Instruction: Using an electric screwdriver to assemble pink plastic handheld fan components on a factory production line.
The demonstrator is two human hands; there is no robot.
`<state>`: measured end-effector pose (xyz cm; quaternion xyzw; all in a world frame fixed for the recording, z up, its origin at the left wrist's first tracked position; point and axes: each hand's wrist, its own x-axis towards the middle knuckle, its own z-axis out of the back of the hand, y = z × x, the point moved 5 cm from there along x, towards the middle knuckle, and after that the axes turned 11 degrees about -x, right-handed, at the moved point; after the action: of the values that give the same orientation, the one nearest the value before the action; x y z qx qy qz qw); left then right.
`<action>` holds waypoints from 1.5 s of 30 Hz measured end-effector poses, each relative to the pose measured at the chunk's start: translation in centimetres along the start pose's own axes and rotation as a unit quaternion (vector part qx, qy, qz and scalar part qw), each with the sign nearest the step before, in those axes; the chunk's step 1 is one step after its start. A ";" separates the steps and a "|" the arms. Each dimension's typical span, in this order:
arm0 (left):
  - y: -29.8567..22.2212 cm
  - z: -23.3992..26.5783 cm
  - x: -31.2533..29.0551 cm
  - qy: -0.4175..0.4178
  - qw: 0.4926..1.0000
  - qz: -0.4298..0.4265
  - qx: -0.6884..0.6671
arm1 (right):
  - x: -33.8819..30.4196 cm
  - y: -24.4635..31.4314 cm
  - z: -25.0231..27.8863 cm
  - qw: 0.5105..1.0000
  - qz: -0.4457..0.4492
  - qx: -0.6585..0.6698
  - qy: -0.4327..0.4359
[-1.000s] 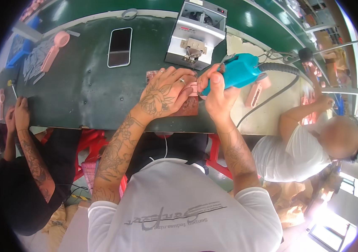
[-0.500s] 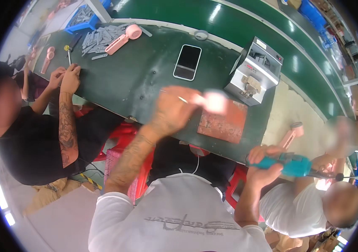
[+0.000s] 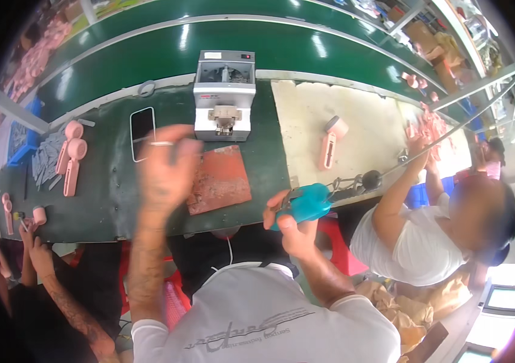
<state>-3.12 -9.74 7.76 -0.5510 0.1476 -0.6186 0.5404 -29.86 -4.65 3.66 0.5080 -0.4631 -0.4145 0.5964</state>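
Observation:
My right hand (image 3: pixel 294 236) grips a teal power screwdriver (image 3: pixel 307 204) near the front edge of the table; a cable runs from the tool's back end up to the right. Blurred by motion, my left hand (image 3: pixel 170 166) hangs over the table between the phone (image 3: pixel 142 128) and a worn red mat (image 3: pixel 221 179). Nothing shows in it, and its fingers look apart. Two pink handheld fans (image 3: pixel 75 166) lie at the left beside a pile of grey strips (image 3: pixel 47 158). On the cream sheet (image 3: pixel 294 115) to the right lies another pink handheld fan (image 3: pixel 330 145).
A grey screw-feeding machine (image 3: pixel 224 97) stands behind the mat. A blue bin (image 3: pixel 25 142) is at the far left. A co-worker on the left works on a pink piece (image 3: pixel 39 215); another on the right reaches into pink parts (image 3: pixel 430 127). Beyond runs a green conveyor (image 3: pixel 245 39).
The pink fan from my left hand now lies beside the other one at the left, and that hand appears emptied. My view has turned right. The teal screwdriver remains in my right hand.

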 end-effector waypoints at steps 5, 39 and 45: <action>0.1 -23.7 -1.2 0.182 0.932 0.004 -0.314 | -1.3 1.2 -0.6 1.000 -0.020 0.001 0.017; 1.5 -7.1 -4.3 0.166 0.980 -0.112 0.017 | 6.0 -0.1 -1.0 0.992 0.051 0.087 -0.081; 3.9 -5.8 -5.9 0.151 0.987 -0.021 0.041 | 10.1 0.5 -5.3 0.986 0.110 0.119 -0.043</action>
<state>-7.18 -8.66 -0.40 -0.4316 0.1908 -0.7114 0.5208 -22.38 -13.17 5.23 0.5031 -0.5872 -0.3094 0.5535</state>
